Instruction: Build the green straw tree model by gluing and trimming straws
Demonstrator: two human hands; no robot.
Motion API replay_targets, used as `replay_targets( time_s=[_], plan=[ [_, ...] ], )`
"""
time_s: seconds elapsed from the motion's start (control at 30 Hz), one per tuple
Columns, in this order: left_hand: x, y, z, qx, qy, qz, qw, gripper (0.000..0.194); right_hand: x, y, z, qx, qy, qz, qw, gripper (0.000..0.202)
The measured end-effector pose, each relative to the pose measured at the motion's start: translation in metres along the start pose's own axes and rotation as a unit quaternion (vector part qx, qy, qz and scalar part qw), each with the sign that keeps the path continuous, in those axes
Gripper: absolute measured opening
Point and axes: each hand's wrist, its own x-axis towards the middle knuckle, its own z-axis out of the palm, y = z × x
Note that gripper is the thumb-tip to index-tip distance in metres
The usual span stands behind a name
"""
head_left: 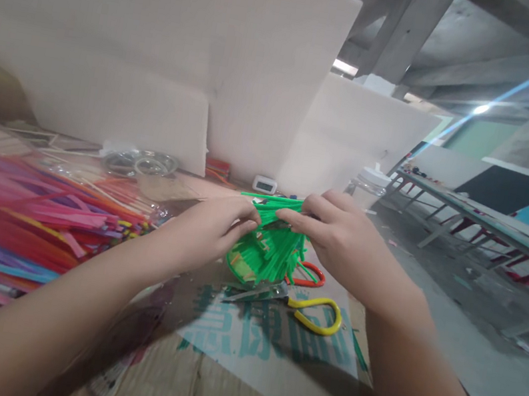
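Both hands are at a bundle of green fuzzy strips (267,256) at the middle of the view. My left hand (227,222) has its fingers closed at the bundle's left upper side. From the right, my right hand (328,225) reaches over the bundle's top, its fingers bent onto the strips; its fingertips are partly hidden. Just below the bundle lie scissors with yellow handles (316,315), blades pointing left. A red scissor handle (307,275) shows behind them, beside the green strips.
Many pink, red, orange and blue strips (30,206) lie at the left. White boards (264,76) stand behind. A small white digital device (265,184) and a clear jar with a white lid (368,187) are at the back. A long table (484,218) stands far right.
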Motion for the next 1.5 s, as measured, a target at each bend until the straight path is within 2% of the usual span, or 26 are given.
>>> replay_targets(
  time_s=[0.33,0.63,1.37,1.5],
  plan=[
    [-0.0018,0.0,0.0004,0.002,-0.004,0.001,1.0,0.025,0.0014,0.0004,-0.002,0.002,-0.001,-0.028,1.0,0.028],
    [-0.0007,-0.0007,0.0003,-0.009,-0.001,0.006,1.0,0.024,-0.0028,0.0017,-0.002,0.01,-0.016,0.0,1.0,0.036],
    [-0.0029,-0.0007,0.0042,-0.003,0.001,0.001,1.0,0.02,0.0008,0.002,-0.0046,0.044,-0.007,-0.037,0.998,0.028],
    [-0.0027,-0.001,0.005,-0.008,-0.001,-0.005,1.0,0.021,-0.0009,0.0019,-0.0049,0.048,-0.004,-0.021,0.999,0.027]
  ],
)
